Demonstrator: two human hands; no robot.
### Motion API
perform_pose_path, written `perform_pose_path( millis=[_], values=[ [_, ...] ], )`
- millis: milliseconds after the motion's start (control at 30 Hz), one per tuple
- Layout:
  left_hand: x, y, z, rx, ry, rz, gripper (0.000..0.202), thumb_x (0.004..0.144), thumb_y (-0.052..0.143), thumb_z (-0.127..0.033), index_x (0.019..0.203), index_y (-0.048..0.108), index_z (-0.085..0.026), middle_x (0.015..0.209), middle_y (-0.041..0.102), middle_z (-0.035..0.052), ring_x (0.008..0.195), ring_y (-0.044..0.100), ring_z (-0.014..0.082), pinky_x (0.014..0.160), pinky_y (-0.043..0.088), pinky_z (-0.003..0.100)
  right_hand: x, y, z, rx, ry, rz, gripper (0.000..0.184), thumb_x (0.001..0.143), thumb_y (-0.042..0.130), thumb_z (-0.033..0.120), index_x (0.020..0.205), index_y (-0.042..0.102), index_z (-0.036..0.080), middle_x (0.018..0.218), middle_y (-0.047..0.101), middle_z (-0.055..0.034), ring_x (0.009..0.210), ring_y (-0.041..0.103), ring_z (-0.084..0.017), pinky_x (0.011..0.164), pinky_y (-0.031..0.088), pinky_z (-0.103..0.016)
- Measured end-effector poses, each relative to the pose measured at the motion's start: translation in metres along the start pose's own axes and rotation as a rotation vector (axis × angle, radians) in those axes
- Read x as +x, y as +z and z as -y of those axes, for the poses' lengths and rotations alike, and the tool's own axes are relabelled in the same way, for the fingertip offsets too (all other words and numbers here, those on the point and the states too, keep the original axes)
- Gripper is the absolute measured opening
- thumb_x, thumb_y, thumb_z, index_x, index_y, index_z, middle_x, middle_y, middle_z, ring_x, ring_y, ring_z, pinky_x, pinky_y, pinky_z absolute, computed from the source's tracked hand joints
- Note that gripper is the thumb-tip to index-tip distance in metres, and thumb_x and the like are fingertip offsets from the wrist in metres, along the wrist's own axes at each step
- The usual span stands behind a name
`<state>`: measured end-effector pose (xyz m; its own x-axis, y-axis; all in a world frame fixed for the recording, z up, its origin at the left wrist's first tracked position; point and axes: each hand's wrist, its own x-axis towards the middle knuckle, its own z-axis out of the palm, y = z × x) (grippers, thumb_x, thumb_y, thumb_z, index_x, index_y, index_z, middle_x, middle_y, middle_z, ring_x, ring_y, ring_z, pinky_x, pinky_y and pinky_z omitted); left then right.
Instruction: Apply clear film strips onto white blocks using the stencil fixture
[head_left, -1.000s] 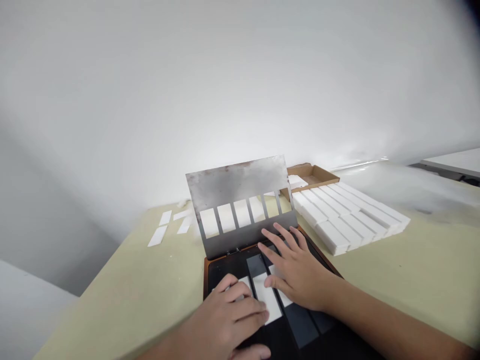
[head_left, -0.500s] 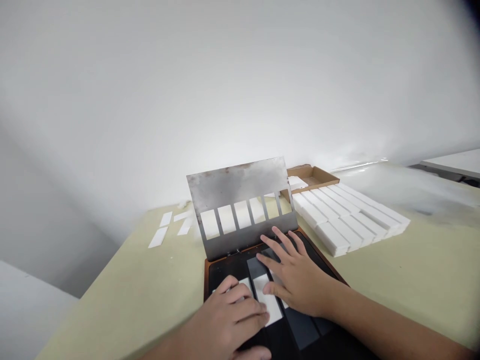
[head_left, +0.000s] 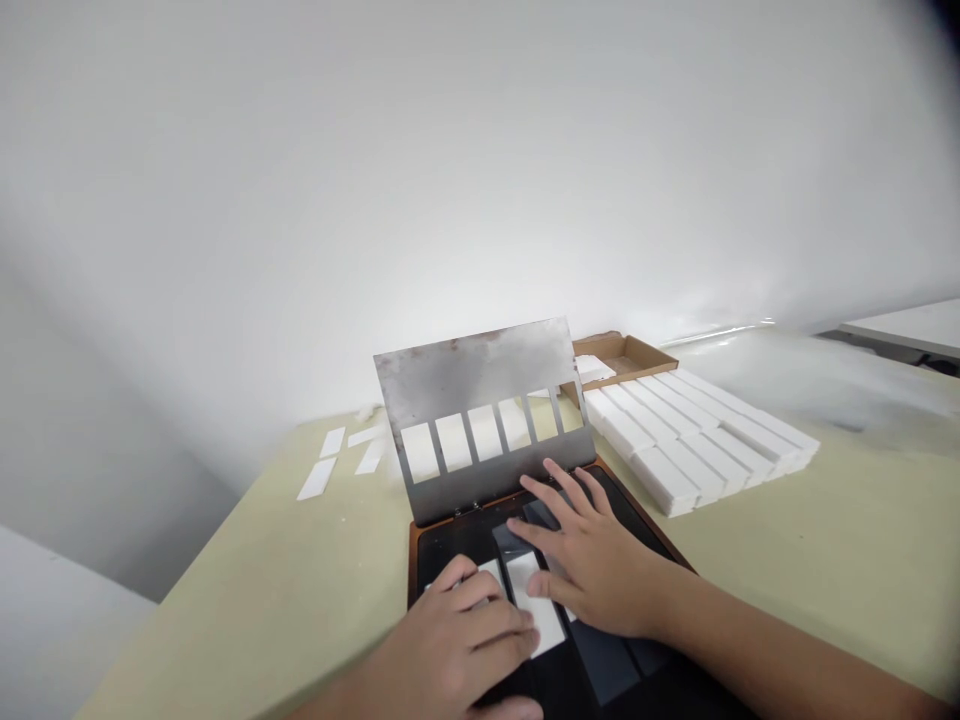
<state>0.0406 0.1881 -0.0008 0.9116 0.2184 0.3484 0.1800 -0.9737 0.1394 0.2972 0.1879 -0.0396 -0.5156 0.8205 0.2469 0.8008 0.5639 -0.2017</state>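
Observation:
A black board with a brown edge carries dark strips and several white rectangular pieces. On one white piece rest the fingertips of my left hand, which is bent but not closed round anything. That hand partly covers more white pieces at the left. My right hand lies spread over the board, its thumb on the same white piece and its palm hiding another. Behind both hands, a grey metal plate with a row of rectangular windows stands tilted up, hinged to the board's far side.
Stacked white blocks lie to the right of the board. A cardboard tray with white pieces in it sits behind them. Several loose white strips are at the left on the yellowish table. A pale wall rises behind.
My right index finger has shifted slightly to the left over the dark strip. Otherwise both hands and the board stay almost the same.

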Motion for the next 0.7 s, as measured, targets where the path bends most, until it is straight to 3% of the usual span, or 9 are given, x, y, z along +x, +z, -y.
perform_pose_path(
  millis=[67,200,333,433,500,600,700],
  values=[
    [0.000,0.000,0.001,-0.006,-0.004,0.006,0.029,0.107,0.061,-0.041,0.125,0.065,-0.018,0.106,0.080,0.0034,0.091,0.064,0.0210,0.082,0.040,0.040,0.000,0.000,0.000,0.015,-0.009,0.018,0.062,0.107,0.038,0.068,0.158,0.050,0.034,0.174,0.029,-0.0112,0.162,0.010,-0.044,0.122,0.016,-0.075],
    [0.000,0.001,0.001,-0.020,0.000,0.021,0.029,0.110,0.055,-0.040,0.126,0.064,-0.018,0.111,0.080,0.0057,0.092,0.064,0.0218,0.083,0.039,0.040,0.000,0.000,-0.001,-0.027,0.072,-0.031,0.070,0.107,0.040,0.067,0.162,0.045,0.023,0.173,0.029,-0.0164,0.162,0.008,-0.044,0.124,0.015,-0.074],
    [0.001,0.001,0.000,0.000,-0.001,0.015,0.028,0.107,0.062,-0.040,0.125,0.065,-0.018,0.105,0.080,0.0047,0.092,0.065,0.0214,0.082,0.041,0.039,0.001,-0.007,0.003,0.082,0.012,0.038,0.058,0.107,0.040,0.068,0.155,0.052,0.038,0.174,0.028,-0.0114,0.163,0.006,-0.043,0.122,0.013,-0.076],
    [0.001,0.002,0.000,0.016,0.003,-0.004,0.029,0.104,0.067,-0.040,0.124,0.065,-0.019,0.105,0.079,0.0036,0.092,0.065,0.0207,0.083,0.041,0.038,0.002,-0.014,0.007,0.160,-0.045,0.068,0.047,0.107,0.046,0.065,0.140,0.064,0.038,0.173,0.032,-0.0065,0.163,0.008,-0.040,0.123,0.012,-0.073],
    [0.001,0.002,0.000,0.010,0.004,-0.010,0.029,0.105,0.066,-0.040,0.125,0.065,-0.019,0.106,0.079,0.0032,0.091,0.065,0.0206,0.083,0.040,0.039,0.003,-0.015,0.009,0.190,-0.073,0.062,0.036,0.106,0.053,0.057,0.128,0.069,0.035,0.165,0.045,-0.0033,0.162,0.015,-0.037,0.125,0.010,-0.070],
    [0.001,0.002,0.000,-0.003,0.001,0.003,0.028,0.106,0.064,-0.039,0.125,0.065,-0.019,0.106,0.079,0.0029,0.091,0.065,0.0208,0.083,0.039,0.039,0.004,-0.013,0.010,0.244,-0.090,0.034,0.019,0.107,0.059,0.039,0.121,0.069,0.031,0.137,0.070,0.0003,0.152,0.035,-0.029,0.127,0.005,-0.063],
    [0.000,0.003,0.000,-0.001,-0.009,0.001,0.028,0.103,0.068,-0.038,0.124,0.066,-0.020,0.104,0.079,0.0031,0.091,0.065,0.0210,0.082,0.040,0.039,0.006,-0.009,0.010,0.248,-0.091,-0.012,0.030,0.105,0.060,0.029,0.135,0.063,0.029,0.124,0.076,-0.0025,0.136,0.051,-0.025,0.127,0.006,-0.059]
  ],
)
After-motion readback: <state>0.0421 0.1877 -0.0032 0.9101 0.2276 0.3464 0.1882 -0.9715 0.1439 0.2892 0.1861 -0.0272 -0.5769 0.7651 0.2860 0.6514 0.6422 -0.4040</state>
